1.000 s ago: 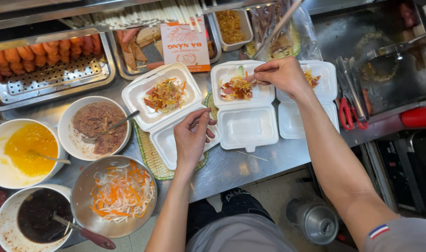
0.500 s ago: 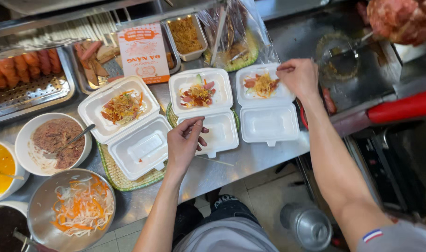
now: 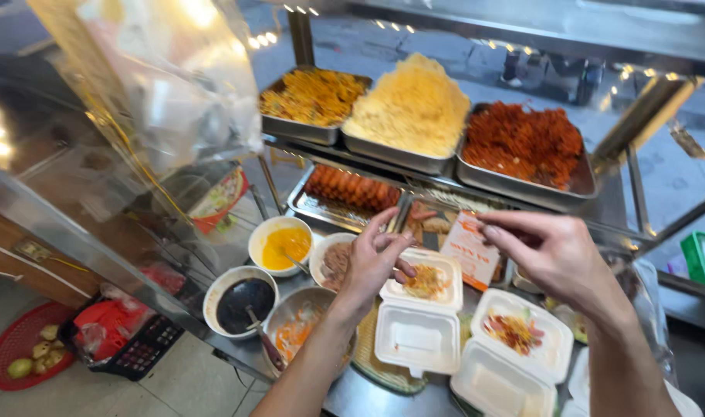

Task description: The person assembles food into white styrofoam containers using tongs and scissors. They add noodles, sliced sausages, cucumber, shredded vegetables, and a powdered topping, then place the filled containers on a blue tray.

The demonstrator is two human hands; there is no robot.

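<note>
Biggest first: the steel counter (image 3: 368, 390) in front of you, with a raised shelf holding three metal trays: a tray of yellow-brown shredded topping (image 3: 312, 99), a tray of pale yellow shreds (image 3: 411, 108), and a tray of red-orange shreds (image 3: 524, 143). Below the shelf sits a perforated tray with a row of sausages (image 3: 352, 188). A clear plastic bag (image 3: 167, 85) hangs at upper left.

On the counter: a bowl of dark sauce (image 3: 244, 300) with a spoon in it, a bowl of yellow sauce (image 3: 284, 244), a bowl of brown minced meat (image 3: 335, 261) partly behind your left hand, and a metal bowl of shredded carrot and white vegetable (image 3: 298, 330).

Two open white foam boxes: the near-centre foam box (image 3: 422, 309) with food in its upper half, just right of your left hand; the second foam box (image 3: 514, 347) under your right forearm, also filled in its upper half.

Your left hand (image 3: 371, 262) is pinched around metal tongs (image 3: 402, 212), which point up toward the sausage tray. Your right hand (image 3: 557, 259) is loosely curled with fingers extended left, holding nothing visible, hovering above the second box near an orange-and-white packet (image 3: 470, 249).
</note>
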